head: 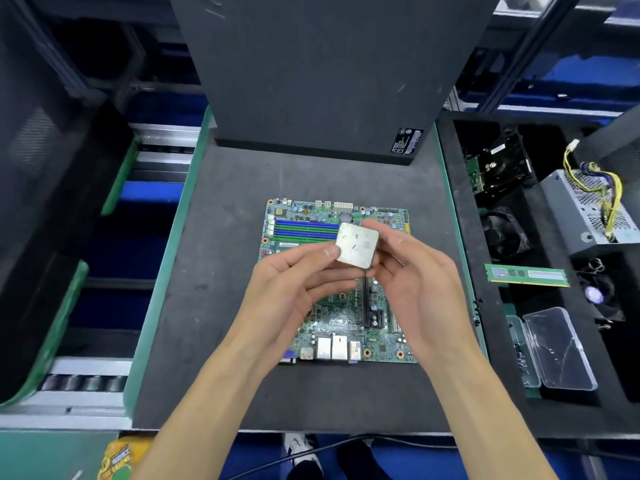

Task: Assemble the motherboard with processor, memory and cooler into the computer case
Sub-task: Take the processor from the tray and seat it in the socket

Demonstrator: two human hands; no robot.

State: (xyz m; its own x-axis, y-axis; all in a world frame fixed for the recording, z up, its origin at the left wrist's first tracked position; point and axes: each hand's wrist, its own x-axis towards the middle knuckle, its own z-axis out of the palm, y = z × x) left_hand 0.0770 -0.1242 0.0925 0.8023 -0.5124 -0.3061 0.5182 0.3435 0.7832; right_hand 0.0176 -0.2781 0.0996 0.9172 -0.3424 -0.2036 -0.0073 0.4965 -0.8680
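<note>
**A:** Your left hand (294, 282), palm up, fingers loosely curled; thumb tip pressed on the near-left edge of the processor (356, 243). Confirm?

**B:** Confirmed. Your right hand (415, 271) takes the other side, fingers curled behind and round the right edge. Both hands hold the one chip, metal lid up, tilted a little toward you.

**A:** Position of the chip?

**B:** Lifted above the motherboard (341, 282), over its middle, just right of the blue and green memory slots (306, 230). Your hands hide the board beneath the chip, so the socket cannot be seen.

**A:** Board itself?

**B:** Flat on the dark foam mat (207, 271) of the worktop, rear ports (329, 348) on the edge nearest you, white power connectors (343, 205) on the far edge.

**A:** Farther out?

**B:** The computer case (311, 81), black, stands upright at the far end of the mat, a label (407, 141) at its lower right corner. It is near the board, not touching.

**A:** To your right?

**B:** A black foam tray (485, 358) with compartments. One memory stick (528, 274), green, lies across a divider. Near it, a clear plastic box (557, 351). Farther back, a grey power supply (585, 209) with yellow wires (602, 188), and a hard drive (502, 168) in the far compartment. A dark fan-like cooler (502, 233) sits in the pocket between; detail too dim to tell.
</note>
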